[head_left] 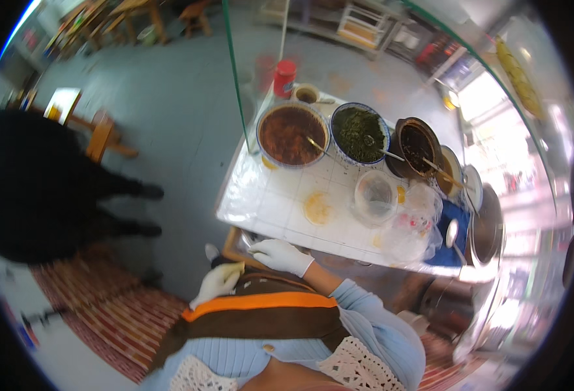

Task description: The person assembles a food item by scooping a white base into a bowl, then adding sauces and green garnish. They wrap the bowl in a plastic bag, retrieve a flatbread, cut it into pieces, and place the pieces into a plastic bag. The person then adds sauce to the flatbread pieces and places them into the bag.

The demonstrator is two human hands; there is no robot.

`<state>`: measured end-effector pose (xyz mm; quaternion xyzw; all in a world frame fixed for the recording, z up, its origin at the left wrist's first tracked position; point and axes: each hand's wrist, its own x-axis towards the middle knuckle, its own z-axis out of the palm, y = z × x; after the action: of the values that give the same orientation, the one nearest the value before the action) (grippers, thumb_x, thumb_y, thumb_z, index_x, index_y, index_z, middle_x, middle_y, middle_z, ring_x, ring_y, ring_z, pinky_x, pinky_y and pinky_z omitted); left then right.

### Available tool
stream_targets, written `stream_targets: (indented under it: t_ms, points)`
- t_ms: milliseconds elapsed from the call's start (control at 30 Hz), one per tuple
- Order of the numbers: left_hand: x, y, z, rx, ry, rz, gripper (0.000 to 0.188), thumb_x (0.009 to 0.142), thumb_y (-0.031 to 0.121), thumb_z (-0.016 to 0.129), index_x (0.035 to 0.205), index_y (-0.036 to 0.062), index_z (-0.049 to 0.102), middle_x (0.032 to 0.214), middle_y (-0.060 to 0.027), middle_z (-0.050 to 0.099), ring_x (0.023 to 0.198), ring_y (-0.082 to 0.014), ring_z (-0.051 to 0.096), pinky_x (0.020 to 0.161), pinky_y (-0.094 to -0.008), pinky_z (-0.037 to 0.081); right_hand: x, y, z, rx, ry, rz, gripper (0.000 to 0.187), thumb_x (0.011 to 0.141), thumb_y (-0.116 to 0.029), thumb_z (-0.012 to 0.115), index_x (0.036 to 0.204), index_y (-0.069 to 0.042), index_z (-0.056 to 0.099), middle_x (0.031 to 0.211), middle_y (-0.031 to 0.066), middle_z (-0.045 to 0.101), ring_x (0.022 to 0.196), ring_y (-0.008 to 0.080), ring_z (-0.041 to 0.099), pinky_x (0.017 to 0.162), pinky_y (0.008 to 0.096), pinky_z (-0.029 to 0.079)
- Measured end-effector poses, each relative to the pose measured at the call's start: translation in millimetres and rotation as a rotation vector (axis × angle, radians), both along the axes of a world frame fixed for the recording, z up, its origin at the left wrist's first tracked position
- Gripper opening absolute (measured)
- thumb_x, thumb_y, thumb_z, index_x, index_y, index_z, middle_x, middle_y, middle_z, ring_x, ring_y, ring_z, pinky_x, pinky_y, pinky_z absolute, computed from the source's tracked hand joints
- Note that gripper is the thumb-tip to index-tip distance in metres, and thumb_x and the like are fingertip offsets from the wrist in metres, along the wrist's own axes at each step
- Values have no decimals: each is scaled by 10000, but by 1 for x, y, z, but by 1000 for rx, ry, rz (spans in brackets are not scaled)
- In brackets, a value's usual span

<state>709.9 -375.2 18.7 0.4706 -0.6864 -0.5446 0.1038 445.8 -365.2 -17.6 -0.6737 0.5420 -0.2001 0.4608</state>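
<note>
I wear white gloves on both hands, held at the front of my brown apron (248, 322) with its orange band. My left hand (216, 283) is closed low by the apron; a pale yellowish patch shows at its fingers, too small to name. To its right, my right hand (281, 256) is open, its fingers stretched left over a wooden drawer-like frame (233, 242) below the counter's near edge. Above them stands the white counter (267, 195), carrying a bowl of reddish-brown food (290, 133) and a bowl of chopped dark greens (358, 130), each with a spoon.
A dark pot (420, 143) with a ladle, a clear tub (375, 195), plastic bags (414, 228) and a red canister (285, 78) crowd the counter. Glass panels (233, 72) rise around it. A dark-clothed person (45, 189) is at left. A large metal pot (487, 225) stands right.
</note>
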Motion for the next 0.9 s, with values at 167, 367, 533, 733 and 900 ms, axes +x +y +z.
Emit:
stream_targets:
  t_ms: [167, 367, 533, 733, 900]
  points:
    - [138, -72, 21, -143, -104, -144, 276, 1010, 193, 659, 1228, 54, 756, 1140, -195, 751, 1051, -367, 722, 936, -414, 566, 53, -96, -14, 188, 264, -66, 412, 999, -400, 555, 966, -68, 797, 962, 214, 761, 907, 402, 728, 885, 494, 557]
    - [230, -157, 59, -272, -125, 166, 244, 1005, 131, 644, 1189, 37, 772, 1098, -163, 771, 1028, -339, 734, 927, -409, 568, 54, -150, -35, 425, 469, -179, 520, 979, -493, 565, 943, -39, 816, 918, 226, 775, 894, 411, 737, 874, 488, 568]
    - [234, -231, 58, -213, -85, 221, 233, 1003, 115, 645, 1174, 29, 779, 1135, -157, 776, 1056, -327, 738, 945, -397, 568, 50, -156, -45, 426, 614, -187, 570, 951, -573, 592, 802, -68, 810, 812, 205, 759, 788, 384, 745, 798, 488, 582]
    - [190, -374, 65, -293, -38, -142, 244, 996, 120, 655, 1190, 43, 782, 1151, -159, 778, 1072, -328, 735, 957, -392, 569, 58, -143, -29, 608, 516, -272, 612, 990, -638, 547, 933, -91, 816, 934, 201, 768, 912, 413, 734, 847, 504, 564]
    - [103, -542, 79, -368, 16, -320, 285, 1021, 201, 625, 1212, 55, 778, 1149, -166, 776, 1074, -350, 726, 959, -409, 567, 66, -149, -27, 692, 453, -345, 559, 1024, -570, 534, 911, -96, 808, 945, 197, 770, 901, 420, 727, 826, 509, 564]
